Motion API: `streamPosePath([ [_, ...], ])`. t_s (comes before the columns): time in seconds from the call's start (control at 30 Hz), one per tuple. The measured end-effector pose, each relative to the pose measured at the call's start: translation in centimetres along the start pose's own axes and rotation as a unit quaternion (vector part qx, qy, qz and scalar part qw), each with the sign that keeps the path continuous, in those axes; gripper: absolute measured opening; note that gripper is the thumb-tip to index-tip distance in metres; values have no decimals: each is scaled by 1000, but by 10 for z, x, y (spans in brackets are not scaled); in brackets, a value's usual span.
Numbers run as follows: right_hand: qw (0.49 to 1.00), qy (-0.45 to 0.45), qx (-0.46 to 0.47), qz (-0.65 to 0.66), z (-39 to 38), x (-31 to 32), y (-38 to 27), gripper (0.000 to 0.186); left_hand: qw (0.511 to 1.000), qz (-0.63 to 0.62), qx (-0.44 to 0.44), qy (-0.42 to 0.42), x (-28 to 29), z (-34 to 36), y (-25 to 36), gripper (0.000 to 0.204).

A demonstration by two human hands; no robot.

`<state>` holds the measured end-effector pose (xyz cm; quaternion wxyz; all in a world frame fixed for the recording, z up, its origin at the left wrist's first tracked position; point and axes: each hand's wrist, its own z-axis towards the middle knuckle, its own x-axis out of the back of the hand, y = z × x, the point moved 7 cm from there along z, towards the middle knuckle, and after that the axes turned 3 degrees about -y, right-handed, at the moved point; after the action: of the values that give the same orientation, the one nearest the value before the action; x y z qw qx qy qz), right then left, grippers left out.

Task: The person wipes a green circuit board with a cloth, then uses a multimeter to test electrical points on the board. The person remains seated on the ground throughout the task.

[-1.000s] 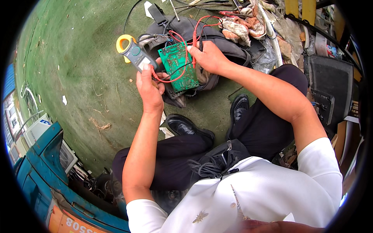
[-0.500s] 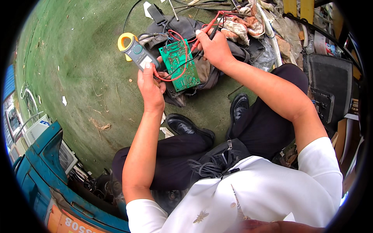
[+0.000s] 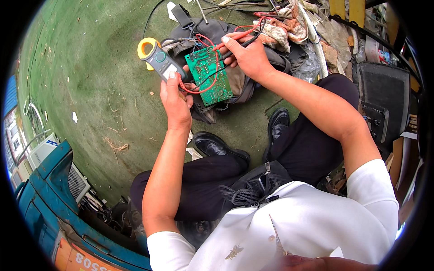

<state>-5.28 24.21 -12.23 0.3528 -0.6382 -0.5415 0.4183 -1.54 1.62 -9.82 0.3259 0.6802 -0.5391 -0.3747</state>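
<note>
My left hand (image 3: 176,100) is closed around the lower end of a grey clamp meter (image 3: 166,64) with a yellow jaw, its thumb beside the small screen. Fingers of that hand also reach the left edge of a green circuit board (image 3: 209,81), which lies tilted over a dark bag (image 3: 244,86). In my right hand (image 3: 247,55) are a red test probe (image 3: 229,39) and a black test probe (image 3: 247,43), pinched side by side. Their tips point toward the upper part of the board; contact is too fine to tell. Red and black leads (image 3: 208,89) loop across the board from the meter.
Stained rags (image 3: 275,32), clear plastic and a pale hose (image 3: 312,34) lie heaped beyond my right hand. A black panel (image 3: 384,90) stands at the right. Green floor (image 3: 99,81) stretches left, with a blue metal cabinet-like body (image 3: 49,194) at lower left.
My right hand has lowered the probes from upright to a flatter slant, tips toward the board's upper right. The left hand, meter and board stay nearly still.
</note>
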Motion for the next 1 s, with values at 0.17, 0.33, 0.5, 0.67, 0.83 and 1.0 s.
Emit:
streamPosePath([
  [0.17, 1000, -5, 8, 3, -1, -4, -3, 29, 1000, 1, 3, 6, -3, -1, 2, 44],
  [0.33, 999, -43, 0, -9, 1, -10, 1, 30, 1000, 7, 5, 2, -2, -1, 2, 44],
  [0.5, 997, -74, 12, -12, -2, -17, -3, 33, 1000, 5, 6, 5, -3, -2, 2, 46],
  [0.67, 995, -91, 1, -36, -1, -21, -2, 36, 1000, 3, 3, -3, -1, 0, 1, 46],
  [0.83, 994, -96, -14, -40, -1, -21, 0, 35, 1000, 4, 2, -4, -1, 0, 0, 43],
  [1.0, 993, -109, -8, -43, -1, -24, 1, 33, 1000, -5, 3, -7, 0, 1, -1, 41],
])
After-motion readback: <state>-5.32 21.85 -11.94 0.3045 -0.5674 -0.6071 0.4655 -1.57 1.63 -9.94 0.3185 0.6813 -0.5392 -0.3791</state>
